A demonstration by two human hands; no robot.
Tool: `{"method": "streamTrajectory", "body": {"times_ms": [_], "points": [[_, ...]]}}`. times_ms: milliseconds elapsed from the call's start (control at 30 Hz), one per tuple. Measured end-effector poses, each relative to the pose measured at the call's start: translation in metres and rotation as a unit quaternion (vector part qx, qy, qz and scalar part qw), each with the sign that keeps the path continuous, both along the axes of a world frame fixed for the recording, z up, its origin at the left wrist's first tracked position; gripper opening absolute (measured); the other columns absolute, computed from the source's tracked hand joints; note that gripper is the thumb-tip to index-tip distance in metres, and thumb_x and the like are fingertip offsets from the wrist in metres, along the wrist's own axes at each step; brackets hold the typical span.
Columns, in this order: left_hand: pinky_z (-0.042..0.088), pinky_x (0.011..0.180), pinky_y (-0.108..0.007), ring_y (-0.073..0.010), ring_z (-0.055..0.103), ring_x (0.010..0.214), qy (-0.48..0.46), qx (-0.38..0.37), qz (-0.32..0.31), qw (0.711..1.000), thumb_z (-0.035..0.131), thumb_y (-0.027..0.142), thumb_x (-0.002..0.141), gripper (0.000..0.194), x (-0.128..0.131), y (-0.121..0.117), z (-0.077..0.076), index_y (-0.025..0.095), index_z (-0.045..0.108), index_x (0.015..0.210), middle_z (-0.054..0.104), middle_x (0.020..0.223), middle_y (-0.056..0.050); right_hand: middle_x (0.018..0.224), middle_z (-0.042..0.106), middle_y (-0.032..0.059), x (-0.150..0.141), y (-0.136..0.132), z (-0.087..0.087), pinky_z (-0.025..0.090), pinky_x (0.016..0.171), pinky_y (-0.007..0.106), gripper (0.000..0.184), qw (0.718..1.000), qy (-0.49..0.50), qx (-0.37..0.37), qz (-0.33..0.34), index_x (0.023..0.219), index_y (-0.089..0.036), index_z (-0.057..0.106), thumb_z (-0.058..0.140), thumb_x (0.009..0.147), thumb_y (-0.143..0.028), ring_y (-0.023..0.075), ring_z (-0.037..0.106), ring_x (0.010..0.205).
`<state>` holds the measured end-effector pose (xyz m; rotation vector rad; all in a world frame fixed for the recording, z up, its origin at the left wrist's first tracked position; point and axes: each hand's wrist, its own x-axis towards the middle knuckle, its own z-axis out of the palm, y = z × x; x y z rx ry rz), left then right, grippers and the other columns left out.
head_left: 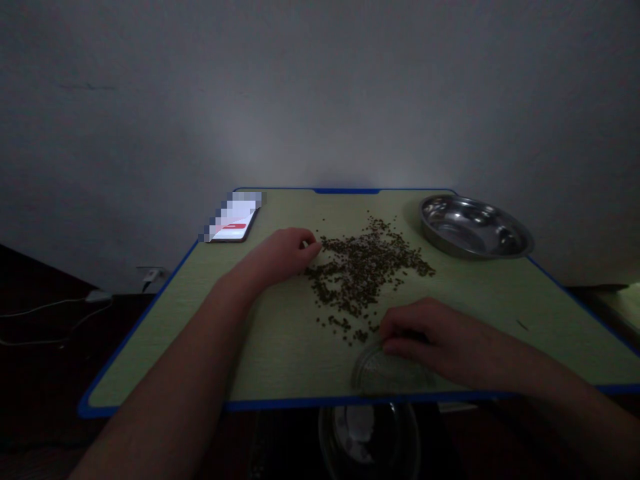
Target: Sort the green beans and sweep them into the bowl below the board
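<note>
Seeds [367, 263] lie loose on the tabletop [280, 347] beside left hand [287, 255] and right hand [425, 333], fingers curled, any pinch indeterminable; a careless sweep could scatter them overboard.

Left forearm [185, 360], lower left of frame: bare, broad at the frame edge, tapering to a slimmer wrist [234, 288]. Left hand [286, 255], centre: bare. Right forearm [555, 387], lower right: bare, likewise tapered. Right hand [430, 327], right of centre: bare. Dim light; fine surface detail unreadable.
</note>
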<state>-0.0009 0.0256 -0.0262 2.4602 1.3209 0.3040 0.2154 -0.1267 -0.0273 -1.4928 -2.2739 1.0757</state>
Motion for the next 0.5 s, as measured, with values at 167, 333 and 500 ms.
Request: {"method": "streamTrajectory", "body": {"times_ms": [167,333,500], "points": [[0.039,0.059,-0.028,-0.0163,0.057,0.062,-0.001,0.001,-0.001,1.0,0.043,0.04,0.084,0.033,0.0001,-0.0005,0.0,0.018,0.068,0.085,0.068,0.066,-0.005,0.07,0.062,-0.0022,0.0008,0.0005,-0.0012,0.039,0.058,0.023,0.018,1.0,-0.003,0.003,0.0,0.079,-0.019,0.063,0.053,0.09,-0.029,0.0122,0.055,0.065],[0.04,0.059,-0.028,-0.0161,0.057,0.062,0.001,0.001,-0.001,1.0,0.043,0.041,0.084,0.033,-0.0001,0.0004,0.0001,0.018,0.068,0.086,0.069,0.07,-0.006,0.071,0.062,-0.0013,0.0014,0.0003,-0.0016,0.039,0.058,0.024,0.019,1.0,-0.006,0.003,-0.001,0.079,-0.019,0.063,0.052,0.09,-0.03,0.0128,0.055,0.066],[0.039,0.06,-0.029,-0.0164,0.057,0.061,0.003,-0.005,-0.002,1.0,0.042,0.04,0.084,0.035,-0.0002,0.0003,0.0,0.017,0.068,0.088,0.068,0.067,-0.006,0.07,0.062,-0.0018,0.0016,0.0002,-0.0013,0.039,0.058,0.024,0.017,1.0,0.001,-0.001,-0.003,0.078,-0.019,0.062,0.053,0.089,-0.029,0.0124,0.055,0.065]]}}
